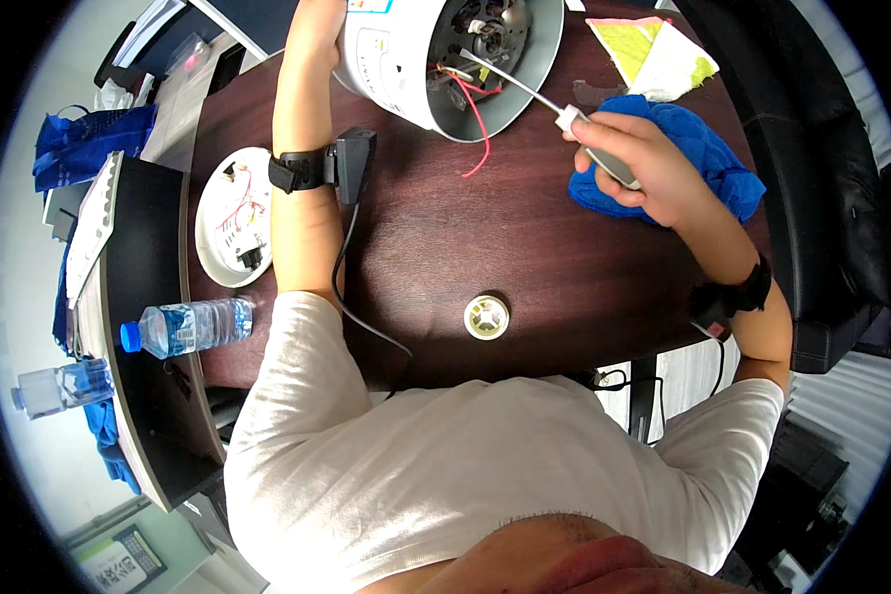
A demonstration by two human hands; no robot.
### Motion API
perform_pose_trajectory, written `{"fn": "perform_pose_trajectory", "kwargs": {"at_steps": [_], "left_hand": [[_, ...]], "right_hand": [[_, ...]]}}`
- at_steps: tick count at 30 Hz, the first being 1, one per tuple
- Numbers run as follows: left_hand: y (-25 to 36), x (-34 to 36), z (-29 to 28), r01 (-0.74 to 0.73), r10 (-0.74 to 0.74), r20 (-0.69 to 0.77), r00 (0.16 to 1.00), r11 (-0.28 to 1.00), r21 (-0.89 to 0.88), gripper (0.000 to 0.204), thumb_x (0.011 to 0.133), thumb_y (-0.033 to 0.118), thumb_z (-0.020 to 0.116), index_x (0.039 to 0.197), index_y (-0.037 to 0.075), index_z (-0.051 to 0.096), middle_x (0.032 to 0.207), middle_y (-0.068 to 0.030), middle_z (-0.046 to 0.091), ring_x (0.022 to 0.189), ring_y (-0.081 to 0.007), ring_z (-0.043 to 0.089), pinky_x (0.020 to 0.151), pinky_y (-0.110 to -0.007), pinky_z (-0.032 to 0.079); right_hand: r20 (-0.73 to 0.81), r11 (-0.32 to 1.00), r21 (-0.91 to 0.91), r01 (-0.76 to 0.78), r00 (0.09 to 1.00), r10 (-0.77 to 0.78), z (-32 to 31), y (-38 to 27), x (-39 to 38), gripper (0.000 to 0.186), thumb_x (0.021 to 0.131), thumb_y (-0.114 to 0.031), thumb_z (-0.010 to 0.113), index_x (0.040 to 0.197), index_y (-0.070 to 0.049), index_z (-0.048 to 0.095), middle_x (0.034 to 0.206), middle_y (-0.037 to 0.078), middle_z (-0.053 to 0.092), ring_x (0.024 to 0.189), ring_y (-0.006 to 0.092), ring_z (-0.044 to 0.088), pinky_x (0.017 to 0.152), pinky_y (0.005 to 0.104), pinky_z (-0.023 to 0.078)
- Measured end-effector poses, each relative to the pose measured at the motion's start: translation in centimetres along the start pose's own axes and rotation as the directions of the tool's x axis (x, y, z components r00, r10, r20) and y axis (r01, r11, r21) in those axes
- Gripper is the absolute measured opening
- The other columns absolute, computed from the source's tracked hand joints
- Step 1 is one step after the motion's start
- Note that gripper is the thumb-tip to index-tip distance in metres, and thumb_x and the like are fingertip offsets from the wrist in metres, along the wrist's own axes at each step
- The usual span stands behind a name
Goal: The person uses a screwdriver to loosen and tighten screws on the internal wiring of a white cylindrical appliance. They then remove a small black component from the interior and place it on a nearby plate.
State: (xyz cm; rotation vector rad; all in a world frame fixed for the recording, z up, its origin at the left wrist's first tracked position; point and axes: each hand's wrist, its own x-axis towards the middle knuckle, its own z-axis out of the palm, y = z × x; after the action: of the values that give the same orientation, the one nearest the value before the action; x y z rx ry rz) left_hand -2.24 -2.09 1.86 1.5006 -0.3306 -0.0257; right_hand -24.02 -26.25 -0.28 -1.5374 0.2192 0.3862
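Note:
At the upper middle a white cylindrical appliance [386, 79] lies on its side, its open end showing a dark interior, small wires and a dangling red wire [480, 148]. My left hand [317, 30] grips its left side, with the fingers partly hidden. My right hand [624, 158] is closed round the grey handle of a screwdriver [520, 81], whose tip reaches into the open end; whether it touches a part is unclear. A crumpled blue cloth [723, 188] lies under that hand. A small cream round part [486, 317] rests nearer me on the dark table [416, 247].
A white dish [208, 223] with wires and small parts sits at the left, near a water bottle [198, 325]. A yellow-and-white cloth [653, 54] lies at the back right. Beside the table are a side cabinet [148, 396], another bottle [64, 386] and a black chair [822, 198].

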Motion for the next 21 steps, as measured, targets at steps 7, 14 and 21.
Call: {"fn": "perform_pose_trajectory", "kwargs": {"at_steps": [7, 14, 21], "left_hand": [[0.4, -0.8, 0.8, 0.015, -0.009, -0.068, 0.998, 0.996, 0.088, 0.049, 0.094, 0.035, 0.049, 0.118, -0.007, 0.055, 0.110, -0.0157, 0.063, 0.095, -0.0214, 0.062, 0.080, -0.030, 0.050], [0.4, -0.5, 0.5, 0.055, -0.049, -0.053, 0.997, 0.992, 0.111, 0.049, 0.095, 0.035, 0.047, 0.118, -0.007, 0.056, 0.109, -0.0168, 0.064, 0.095, -0.0216, 0.063, 0.080, -0.030, 0.050], [0.1, -0.5, 1.4, -0.059, 0.064, -0.049, 0.997, 0.993, 0.100, 0.047, 0.095, 0.033, 0.048, 0.117, -0.008, 0.056, 0.108, -0.0166, 0.064, 0.095, -0.0219, 0.063, 0.081, -0.029, 0.050]], "right_hand": [[-0.064, 0.462, -0.782, 0.418, 0.684, -0.727, 1.1, 2.0, 0.6, 0.023, 0.084, -0.022, 0.066, 0.086, -0.002, 0.056, 0.065, 0.014, 0.059, 0.056, 0.0249, 0.059, 0.051, 0.0355, 0.042], [-0.077, 0.701, -0.640, 0.315, 0.881, -0.467, 1.3, 1.4, 0.2, 0.028, 0.090, -0.030, 0.059, 0.081, -0.003, 0.059, 0.058, 0.007, 0.050, 0.047, 0.0129, 0.050, 0.042, 0.0309, 0.038], [0.169, 0.927, 0.329, -0.182, 0.977, 0.132, 0.9, -0.1, -1.3, 0.038, 0.093, -0.037, 0.054, 0.097, 0.001, 0.056, 0.073, 0.001, 0.050, 0.045, 0.0035, 0.040, 0.031, 0.0173, 0.025]]}}
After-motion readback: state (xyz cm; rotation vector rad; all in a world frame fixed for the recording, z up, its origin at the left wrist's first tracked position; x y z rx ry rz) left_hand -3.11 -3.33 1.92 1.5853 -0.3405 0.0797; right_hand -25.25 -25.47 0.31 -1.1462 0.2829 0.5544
